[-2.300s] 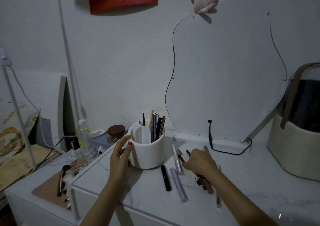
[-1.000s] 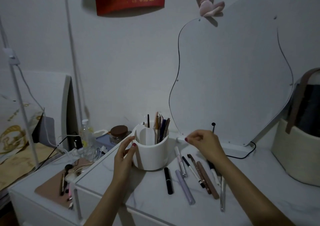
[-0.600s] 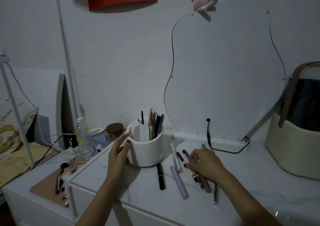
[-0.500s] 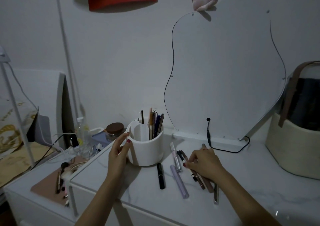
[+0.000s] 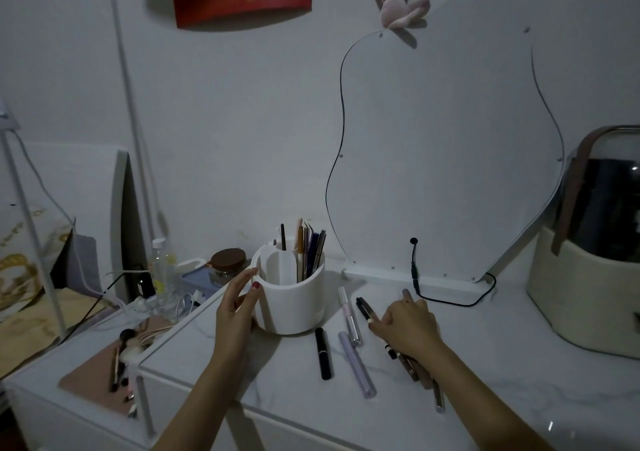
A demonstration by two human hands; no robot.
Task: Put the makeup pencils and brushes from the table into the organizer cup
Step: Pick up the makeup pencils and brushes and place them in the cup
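pencils (image 5: 367, 312) under the right hand (image 5: 407, 326) grip — organizer cup (image 5: 292, 303) (left-held) beside

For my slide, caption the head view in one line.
Left hand steadies the white organizer cup while the right hand reaches among makeup pencils lying on the marble table.

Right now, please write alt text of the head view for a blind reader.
A person's left hand steadies a white organizer cup holding upright pencils, while the right hand rests on pencils lying on a white table.
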